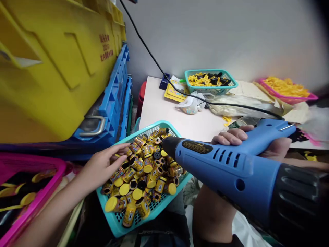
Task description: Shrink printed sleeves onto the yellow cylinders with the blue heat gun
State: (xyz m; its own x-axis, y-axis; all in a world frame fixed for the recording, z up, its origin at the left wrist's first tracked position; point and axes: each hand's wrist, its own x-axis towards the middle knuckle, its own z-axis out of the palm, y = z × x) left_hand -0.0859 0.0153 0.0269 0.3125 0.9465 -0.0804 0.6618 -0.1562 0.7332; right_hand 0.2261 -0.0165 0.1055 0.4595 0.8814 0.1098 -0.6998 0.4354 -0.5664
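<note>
A turquoise basket point(117, 224) holds many small yellow printed cylinders point(137, 163), some with round yellow ends and some showing dark openings. My left hand point(110, 161) reaches over the basket's left side, fingers apart, touching or just above the cylinders; nothing is clearly held. On the right, my right hand point(233, 137) is wrapped round the handle of a blue heat gun point(226, 168). Its black nozzle points left over the basket, close to the cylinders. A black cord runs from the handle up to the top left.
Stacked yellow point(64, 68) and blue crates point(113, 99) stand at the left, above a pink basket point(60, 171) of black and yellow pieces. A white table point(159, 106) bears another turquoise basket point(210, 90), plastic bags, yellow cards and a pink tray point(290, 99) of yellow parts.
</note>
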